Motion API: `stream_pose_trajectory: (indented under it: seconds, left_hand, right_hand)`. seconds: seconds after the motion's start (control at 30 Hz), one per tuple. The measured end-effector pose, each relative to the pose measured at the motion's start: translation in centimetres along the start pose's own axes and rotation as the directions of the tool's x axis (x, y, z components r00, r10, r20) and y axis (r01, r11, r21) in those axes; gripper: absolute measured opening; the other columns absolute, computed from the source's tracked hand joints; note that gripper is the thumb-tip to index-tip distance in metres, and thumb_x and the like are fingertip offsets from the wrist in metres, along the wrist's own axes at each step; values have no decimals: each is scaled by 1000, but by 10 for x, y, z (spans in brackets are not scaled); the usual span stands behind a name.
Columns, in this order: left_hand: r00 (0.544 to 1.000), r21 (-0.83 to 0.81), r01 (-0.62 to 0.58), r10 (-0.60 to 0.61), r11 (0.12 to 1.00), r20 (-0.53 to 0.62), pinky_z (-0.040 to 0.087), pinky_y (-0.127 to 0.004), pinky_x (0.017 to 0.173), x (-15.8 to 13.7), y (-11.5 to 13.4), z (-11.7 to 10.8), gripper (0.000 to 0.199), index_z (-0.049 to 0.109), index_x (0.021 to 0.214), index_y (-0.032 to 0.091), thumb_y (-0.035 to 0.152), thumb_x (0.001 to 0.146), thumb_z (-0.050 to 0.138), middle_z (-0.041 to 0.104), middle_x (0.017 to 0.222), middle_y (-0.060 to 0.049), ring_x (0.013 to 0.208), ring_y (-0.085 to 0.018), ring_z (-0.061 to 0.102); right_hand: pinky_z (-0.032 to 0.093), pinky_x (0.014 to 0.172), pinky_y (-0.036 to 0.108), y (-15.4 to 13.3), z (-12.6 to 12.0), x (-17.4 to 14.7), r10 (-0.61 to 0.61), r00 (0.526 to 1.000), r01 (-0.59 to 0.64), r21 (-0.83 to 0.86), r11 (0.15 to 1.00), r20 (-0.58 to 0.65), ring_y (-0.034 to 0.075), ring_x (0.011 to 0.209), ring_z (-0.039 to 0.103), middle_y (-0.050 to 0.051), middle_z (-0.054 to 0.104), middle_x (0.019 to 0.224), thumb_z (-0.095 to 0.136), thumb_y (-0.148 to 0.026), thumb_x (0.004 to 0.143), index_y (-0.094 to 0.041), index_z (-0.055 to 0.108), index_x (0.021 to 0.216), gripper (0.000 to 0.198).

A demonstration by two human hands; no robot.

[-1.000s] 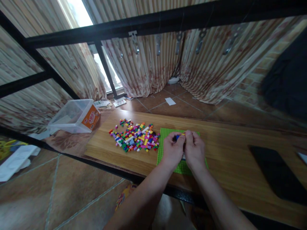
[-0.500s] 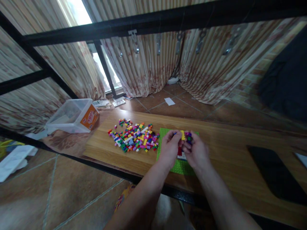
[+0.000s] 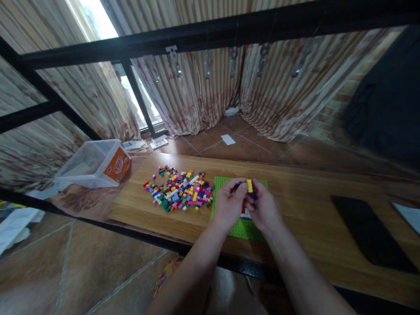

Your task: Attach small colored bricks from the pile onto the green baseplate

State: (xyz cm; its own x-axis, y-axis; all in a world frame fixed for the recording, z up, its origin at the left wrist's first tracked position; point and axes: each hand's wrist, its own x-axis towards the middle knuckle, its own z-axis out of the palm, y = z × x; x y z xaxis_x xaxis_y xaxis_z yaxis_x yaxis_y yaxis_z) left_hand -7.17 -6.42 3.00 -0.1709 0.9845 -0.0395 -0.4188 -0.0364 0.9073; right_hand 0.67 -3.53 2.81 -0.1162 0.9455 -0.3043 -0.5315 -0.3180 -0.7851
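Over a green studded baseplate, my left hand and my right hand meet around a small cluster of toy bricks. A yellow brick shows at its top, with dark blue or purple pieces below it. Both hands are closed, fingers and thumbs pinching the cluster from either side; the fingers cover much of it. Beneath them, red and white bricks sit on the baseplate, partly hidden. To the left of my left hand lies a loose pile of multicoloured bricks.
The wooden tabletop holds a flat black object at the right, with a white sheet beyond it. At the left stands a clear plastic box with an orange label. A black metal bar crosses ahead, hung with clips.
The view has shifted slightly, moving the scene a little left. My hands have drawn closer together on the brick cluster, and the right fingers now cover more of its right side.
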Motion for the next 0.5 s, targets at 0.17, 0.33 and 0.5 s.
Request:
stream_pose_trajectory:
  seconds: [0.17, 0.33, 0.5]
  left_hand:
    - [989, 183, -134, 142, 974, -32, 52, -25, 60, -2, -1, -2, 22, 66, 101, 18, 25, 79, 67, 69, 87, -4, 63, -13, 63]
    - [953, 371, -266, 300, 890, -34, 52, -29, 84, -7, -2, 2, 21, 68, 102, 17, 15, 83, 60, 71, 104, -7, 90, -16, 66]
    - [968, 200, -241, 249, 950, -18, 55, -27, 71, -7, -6, 7, 22, 64, 106, 17, 19, 85, 59, 70, 92, -5, 76, -14, 65]
  right_hand:
    - [25, 38, 22, 0, 4, -2, -115, 992, 107, -148, 983, -44, 7, 42, 38, -5, 52, 55, 68, -64, 70, -20, 63, 71, 45]
    - [44, 59, 26, 9, 1, 5, -342, 933, 310, -226, 923, -113, 13, 62, 56, -2, 63, 65, 70, -53, 71, -20, 64, 68, 34]
    - [32, 40, 20, 5, -2, 6, -202, 965, 189, -88, 978, -170, 8, 45, 44, -5, 57, 57, 67, -45, 73, -20, 61, 69, 26]
